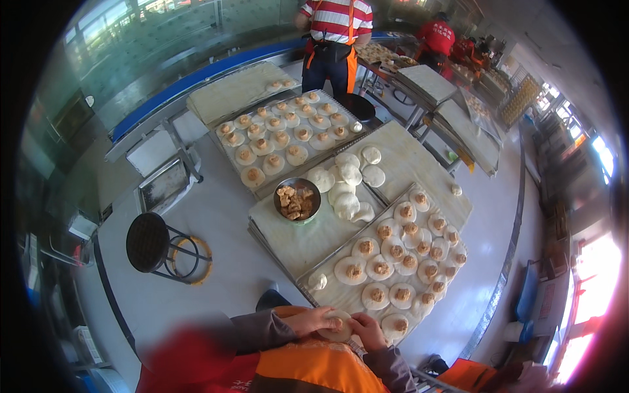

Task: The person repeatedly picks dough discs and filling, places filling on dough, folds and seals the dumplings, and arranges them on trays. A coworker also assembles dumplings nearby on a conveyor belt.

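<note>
Between my two hands is a flat dough round (pixel 338 333) with a small lump of brown filling at its middle. My left hand (pixel 310 322) grips its left side, the thumb lying against the filling. The fingers of my right hand (pixel 369 332) pinch the opposite edge. Just beyond my hands, a cloth-covered tray (pixel 339 250) bears several dough rounds, each topped with filling, such as the dough round (pixel 377 295) closest to me. One gathered, closed dough bun (pixel 317 281) sits at that tray's left corner.
A metal bowl of filling (pixel 297 200) stands beside a pile of plain dough rounds (pixel 346 204). Behind it lies another tray (pixel 235 162) of topped rounds. A round stool (pixel 148 241) is at left. A co-worker (pixel 336 44) in an orange apron stands across; others work further back.
</note>
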A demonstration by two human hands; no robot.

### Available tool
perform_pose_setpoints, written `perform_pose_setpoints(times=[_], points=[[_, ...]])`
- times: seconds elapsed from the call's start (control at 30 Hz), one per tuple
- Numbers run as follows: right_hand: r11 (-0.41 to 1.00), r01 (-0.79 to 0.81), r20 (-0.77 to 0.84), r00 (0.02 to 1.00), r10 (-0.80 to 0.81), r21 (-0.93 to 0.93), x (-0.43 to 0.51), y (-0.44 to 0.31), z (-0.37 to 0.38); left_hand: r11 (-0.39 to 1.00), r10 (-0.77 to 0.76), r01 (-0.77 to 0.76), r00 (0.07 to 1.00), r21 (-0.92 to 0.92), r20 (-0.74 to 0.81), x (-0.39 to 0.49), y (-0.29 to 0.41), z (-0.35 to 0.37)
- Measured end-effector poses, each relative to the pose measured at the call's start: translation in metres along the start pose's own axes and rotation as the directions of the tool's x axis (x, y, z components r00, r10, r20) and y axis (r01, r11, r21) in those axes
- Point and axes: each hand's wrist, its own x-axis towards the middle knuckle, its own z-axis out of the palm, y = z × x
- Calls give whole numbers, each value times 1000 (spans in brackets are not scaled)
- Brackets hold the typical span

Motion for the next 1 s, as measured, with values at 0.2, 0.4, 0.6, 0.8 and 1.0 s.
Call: perform_pose_setpoints(times=[0.2, 0.4, 0.6, 0.8, 1.0], points=[[519, 556, 182, 776, -604, -649, -6, -22, 20, 850, 214, -142, 973, 508, -87, -1, -6, -8], [811, 300, 98, 952, -291, -503, -5, -38, 34, 829, 250, -199, 968, 523, -29, -23, 22, -8], [625, 485, 160, 850, -502, -612, -5, -40, 35, 807, 234, -188, 972, 559, -11, -21, 24, -9], [498, 604, 328, 778, -535, -622, 3, -47, 32, 762, 192, -221, 975, 609, 113, -16, 31, -11], [713, 419, 187, 904, -384, -562, -4, -37, 17, 690, 181, -163, 982, 705, 49, 0, 39, 2]])
